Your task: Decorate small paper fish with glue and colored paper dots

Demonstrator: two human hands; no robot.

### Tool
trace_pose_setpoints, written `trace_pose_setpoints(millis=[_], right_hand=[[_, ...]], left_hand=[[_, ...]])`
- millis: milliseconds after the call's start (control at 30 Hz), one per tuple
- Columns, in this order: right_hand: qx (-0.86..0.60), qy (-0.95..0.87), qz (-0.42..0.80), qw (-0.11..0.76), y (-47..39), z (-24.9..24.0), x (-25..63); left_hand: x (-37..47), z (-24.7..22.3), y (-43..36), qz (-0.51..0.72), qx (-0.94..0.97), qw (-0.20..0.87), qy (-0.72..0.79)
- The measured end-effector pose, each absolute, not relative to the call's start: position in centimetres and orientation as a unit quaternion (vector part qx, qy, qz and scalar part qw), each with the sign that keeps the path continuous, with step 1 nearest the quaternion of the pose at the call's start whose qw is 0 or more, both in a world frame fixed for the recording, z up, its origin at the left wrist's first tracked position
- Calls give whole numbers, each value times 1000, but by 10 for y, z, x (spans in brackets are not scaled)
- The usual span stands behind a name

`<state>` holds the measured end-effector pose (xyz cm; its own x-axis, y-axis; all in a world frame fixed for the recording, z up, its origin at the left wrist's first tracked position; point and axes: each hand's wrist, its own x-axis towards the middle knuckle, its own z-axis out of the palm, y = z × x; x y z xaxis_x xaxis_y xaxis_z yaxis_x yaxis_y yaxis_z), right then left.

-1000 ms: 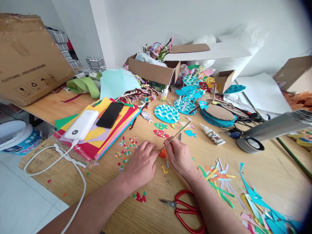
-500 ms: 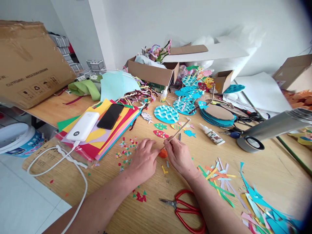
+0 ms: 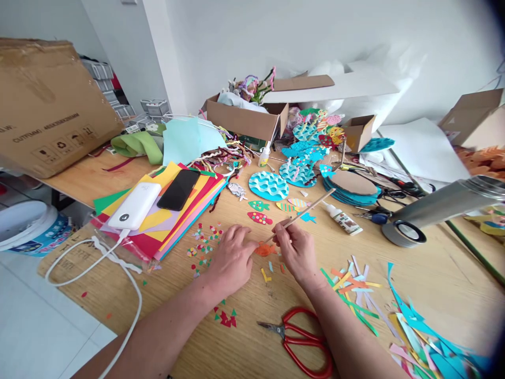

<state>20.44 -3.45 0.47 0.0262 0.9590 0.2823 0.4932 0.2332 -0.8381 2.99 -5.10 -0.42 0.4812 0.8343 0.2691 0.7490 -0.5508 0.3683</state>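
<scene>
My right hand [image 3: 295,250] pinches a thin wooden stick [image 3: 311,206], tilted up to the right, its lower end over an orange paper fish [image 3: 265,249]. My left hand [image 3: 232,257] lies on the table with fingers stretched out, its index fingertip at the fish's left edge. Just beyond the hands lie a red dotted paper fish [image 3: 259,218], a green paper fish [image 3: 259,206] and a blue one [image 3: 306,217], partly behind the stick. Small paper bits [image 3: 205,245] are scattered left of my left hand. Red-handled scissors [image 3: 303,337] rest near my right forearm.
Paper strips [image 3: 355,287] lie at the right, with a glue bottle [image 3: 343,219] and a steel flask [image 3: 445,210] beyond. A phone [image 3: 179,189] and white power bank [image 3: 134,204] sit on coloured sheets [image 3: 209,202]. A blue wavy oval [image 3: 269,186] lies ahead.
My right hand has shifted slightly right, and the stick now leans lower to the right. More of the orange fish shows. My left hand has stayed put.
</scene>
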Motion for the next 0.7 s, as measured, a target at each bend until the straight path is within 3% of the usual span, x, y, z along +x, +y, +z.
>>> trace_pose_setpoints(millis=[133,367,700], right_hand=[[-512,-667,264,473,-44,10,202],[-386,-808,248,371,-55,16,190],[-348,-842,240,335,-57,16,183]], left_hand=[[26,-7,-48,248,846,125,456],[17,-6,-46,312,817,161,459],[16,-7,-46,347,799,157,465]])
